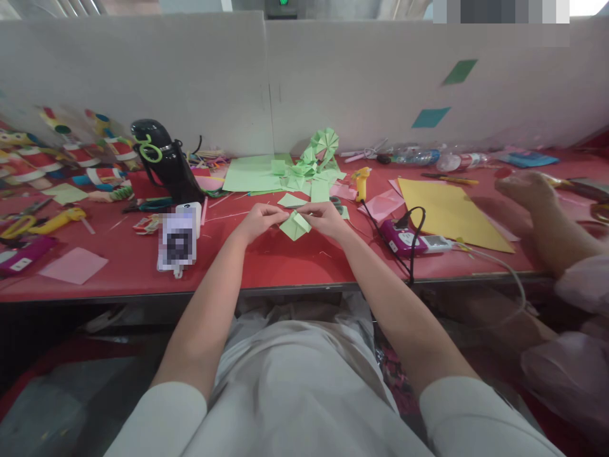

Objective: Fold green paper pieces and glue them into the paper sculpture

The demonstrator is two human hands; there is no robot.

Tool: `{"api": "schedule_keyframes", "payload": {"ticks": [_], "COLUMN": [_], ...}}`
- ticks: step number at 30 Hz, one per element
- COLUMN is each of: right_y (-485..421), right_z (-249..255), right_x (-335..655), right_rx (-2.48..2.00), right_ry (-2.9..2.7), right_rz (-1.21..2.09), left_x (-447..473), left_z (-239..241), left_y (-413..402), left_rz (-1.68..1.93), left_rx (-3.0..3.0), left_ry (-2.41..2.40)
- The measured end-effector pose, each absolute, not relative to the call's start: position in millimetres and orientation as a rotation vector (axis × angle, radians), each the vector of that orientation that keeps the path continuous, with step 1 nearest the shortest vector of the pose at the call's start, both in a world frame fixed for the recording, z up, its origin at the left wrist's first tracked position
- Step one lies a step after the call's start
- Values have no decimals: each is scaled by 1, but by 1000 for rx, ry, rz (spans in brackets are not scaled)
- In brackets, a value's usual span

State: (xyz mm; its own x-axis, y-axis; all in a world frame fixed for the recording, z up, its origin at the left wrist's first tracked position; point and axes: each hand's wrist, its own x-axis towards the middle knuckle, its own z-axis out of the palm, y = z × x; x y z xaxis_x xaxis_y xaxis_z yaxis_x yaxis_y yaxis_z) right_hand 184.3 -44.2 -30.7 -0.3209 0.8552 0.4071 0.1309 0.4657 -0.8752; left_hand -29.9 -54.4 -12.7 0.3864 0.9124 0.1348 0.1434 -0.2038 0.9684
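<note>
Between my two hands is a small folded piece of light green paper (295, 227), held above the red table with one corner pointing toward me. My left hand (261, 222) pinches its left edge with thumb and fingers. On the opposite edge, my right hand (324, 219) is closed in a similar pinch. Just behind the hands lie flat light green paper sheets (252, 174) and a cluster of folded green paper pieces (320, 155). Scissors handles (337, 202) show partly behind my right hand.
A black bottle (164, 158) and a phone (179, 238) stand left. To the right are a yellow glue gun (362, 183), a purple power strip (404, 238) with cables, and yellow card (450, 212). A co-worker's hand (518, 190) rests far right. Paper figures (78, 152) stand far left.
</note>
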Motion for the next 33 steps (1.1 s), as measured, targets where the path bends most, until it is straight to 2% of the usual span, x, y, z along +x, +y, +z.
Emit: {"api": "schedule_keyframes", "payload": {"ticks": [17, 33], "right_y": [-48, -55], "right_z": [-33, -24], "right_x": [181, 183], "right_rx": [-921, -906], "right_ry": [-1743, -1822], "right_rz": [931, 1087], "left_x": [-31, -34], "left_z": [-10, -9], "left_y": [-57, -56], "left_rz": [856, 715], "left_rx": [1833, 1863], "left_ry": [992, 956]}}
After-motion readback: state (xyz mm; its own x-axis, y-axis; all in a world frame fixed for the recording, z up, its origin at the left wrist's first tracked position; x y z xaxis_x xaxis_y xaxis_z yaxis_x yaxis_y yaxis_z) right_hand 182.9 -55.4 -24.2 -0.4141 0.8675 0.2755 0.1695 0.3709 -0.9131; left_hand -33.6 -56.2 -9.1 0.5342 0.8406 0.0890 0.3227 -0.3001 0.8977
